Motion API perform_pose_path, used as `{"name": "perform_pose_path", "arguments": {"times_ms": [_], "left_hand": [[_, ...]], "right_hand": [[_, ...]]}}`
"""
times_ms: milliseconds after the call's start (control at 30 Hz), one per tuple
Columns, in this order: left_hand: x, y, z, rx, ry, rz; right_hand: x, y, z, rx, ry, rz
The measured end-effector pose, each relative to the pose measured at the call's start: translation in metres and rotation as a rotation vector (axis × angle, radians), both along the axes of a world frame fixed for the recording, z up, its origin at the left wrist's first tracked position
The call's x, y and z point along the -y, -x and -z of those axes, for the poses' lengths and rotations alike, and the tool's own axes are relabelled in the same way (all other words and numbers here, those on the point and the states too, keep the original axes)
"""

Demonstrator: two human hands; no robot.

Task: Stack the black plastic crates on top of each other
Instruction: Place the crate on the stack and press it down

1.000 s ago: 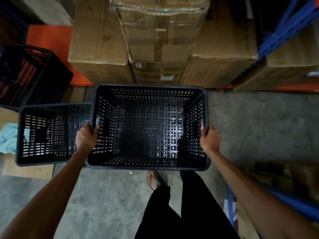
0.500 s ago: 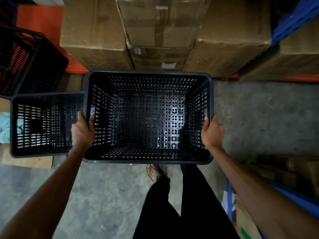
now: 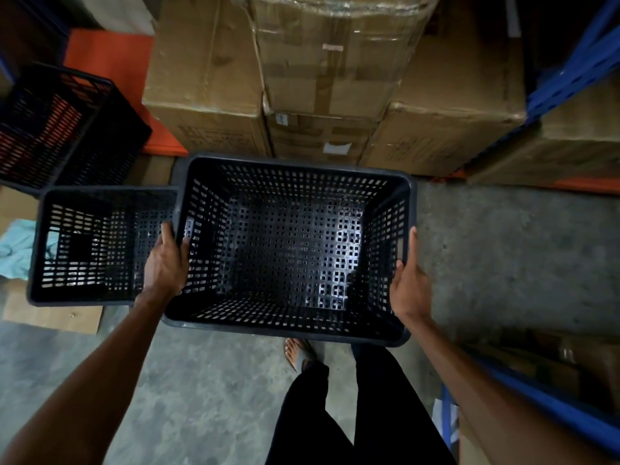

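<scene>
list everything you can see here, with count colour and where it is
held crate: 1, black, centre, empty
floor crate: 1, black, left, on the flat cardboard
third crate: 1, black, upper left
boxes: several, brown, stacked at the back
flat cardboard: 1, brown, lower left
cloth: 1, light blue, left edge
panel: 1, orange, upper left
rack: 1, blue, right
floor: grey concrete
legs: 2, black trousers, bottom centre
left hand: grips held crate's left rim
right hand: grips its right rim
</scene>
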State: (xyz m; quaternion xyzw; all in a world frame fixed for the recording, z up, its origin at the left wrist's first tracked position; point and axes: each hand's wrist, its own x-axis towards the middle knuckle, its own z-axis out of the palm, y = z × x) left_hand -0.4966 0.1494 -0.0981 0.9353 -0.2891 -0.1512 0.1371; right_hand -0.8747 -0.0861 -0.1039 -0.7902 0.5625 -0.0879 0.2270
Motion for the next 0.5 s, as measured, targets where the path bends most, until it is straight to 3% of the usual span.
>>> {"name": "perform_pose_path", "arguments": {"times_ms": [167,267,500], "left_hand": [[-0.003,-0.003,0.004,0.062,0.007,0.033],[-0.006,-0.005,0.01,0.123,0.085,0.163],[0.003,-0.011,0.017,0.192,-0.022,0.41]], "right_hand": [[-0.01,-0.001,0.006,-0.025,0.076,0.049],[-0.008,-0.005,0.004,-0.081,0.124,0.051],[0.006,-0.004,0.011,-0.314,0.207,-0.214]]}}
